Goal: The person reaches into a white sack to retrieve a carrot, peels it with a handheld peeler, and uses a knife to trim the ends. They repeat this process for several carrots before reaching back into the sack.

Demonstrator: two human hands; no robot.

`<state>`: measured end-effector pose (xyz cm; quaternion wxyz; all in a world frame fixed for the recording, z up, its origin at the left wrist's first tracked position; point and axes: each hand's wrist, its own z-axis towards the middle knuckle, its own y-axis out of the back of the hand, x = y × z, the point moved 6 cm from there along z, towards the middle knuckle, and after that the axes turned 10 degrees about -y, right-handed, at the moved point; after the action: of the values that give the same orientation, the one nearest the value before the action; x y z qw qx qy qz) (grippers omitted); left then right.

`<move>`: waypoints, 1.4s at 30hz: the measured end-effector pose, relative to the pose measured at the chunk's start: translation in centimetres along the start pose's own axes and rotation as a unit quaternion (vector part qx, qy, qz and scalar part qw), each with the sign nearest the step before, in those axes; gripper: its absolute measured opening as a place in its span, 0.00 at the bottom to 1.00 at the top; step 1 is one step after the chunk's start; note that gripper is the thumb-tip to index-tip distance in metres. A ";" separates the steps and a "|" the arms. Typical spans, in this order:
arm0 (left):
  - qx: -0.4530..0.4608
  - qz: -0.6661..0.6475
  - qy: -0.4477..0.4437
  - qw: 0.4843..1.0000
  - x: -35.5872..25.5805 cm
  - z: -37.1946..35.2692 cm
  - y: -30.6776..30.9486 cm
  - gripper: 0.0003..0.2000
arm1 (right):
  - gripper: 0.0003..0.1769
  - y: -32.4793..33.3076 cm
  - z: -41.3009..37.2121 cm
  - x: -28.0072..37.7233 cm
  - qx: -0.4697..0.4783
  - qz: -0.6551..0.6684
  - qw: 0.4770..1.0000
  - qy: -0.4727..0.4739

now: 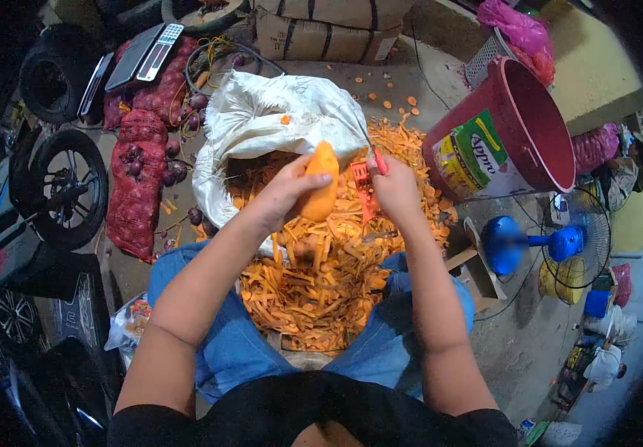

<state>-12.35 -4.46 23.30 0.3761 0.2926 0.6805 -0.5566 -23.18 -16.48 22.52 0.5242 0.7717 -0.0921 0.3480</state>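
Note:
My left hand (291,188) is closed around a thick orange carrot (322,195), which points up and away from me with its surface bare of peel. In my right hand (396,192) is a knife (380,161) with a red handle; its thin dark blade points away from me. A red perforated plastic piece (364,192) shows just left of that hand. Beneath both hands lies a heap of carrot peelings (314,294), spread between my knees. A white woven sack (284,112) lies open beyond the carrot, with more orange pieces at its mouth.
At the right stands a tall maroon bucket (448,141), near a blue fan (566,242). Red net bags of onions (139,194) lie at the left, close to a motorcycle wheel (68,190). Cardboard boxes (325,37) sit at the back.

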 end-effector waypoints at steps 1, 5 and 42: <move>-0.013 -0.044 -0.026 0.999 -0.1 0.4 0.4 0.23 | 0.10 -0.9 0.4 -1.0 0.028 0.012 0.999 -0.023; -0.021 -0.057 -0.086 0.994 -0.4 0.5 -0.8 0.28 | 0.13 -8.9 0.3 -3.5 0.187 0.218 0.955 0.070; 0.046 0.355 -0.065 0.932 -0.4 1.9 0.9 0.18 | 0.12 0.9 -4.2 4.0 -0.009 -0.096 0.979 0.177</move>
<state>-11.04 -6.10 22.96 0.5784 0.4953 0.4799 -0.4358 -22.52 -12.35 26.57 0.5700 0.6988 0.0738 0.4259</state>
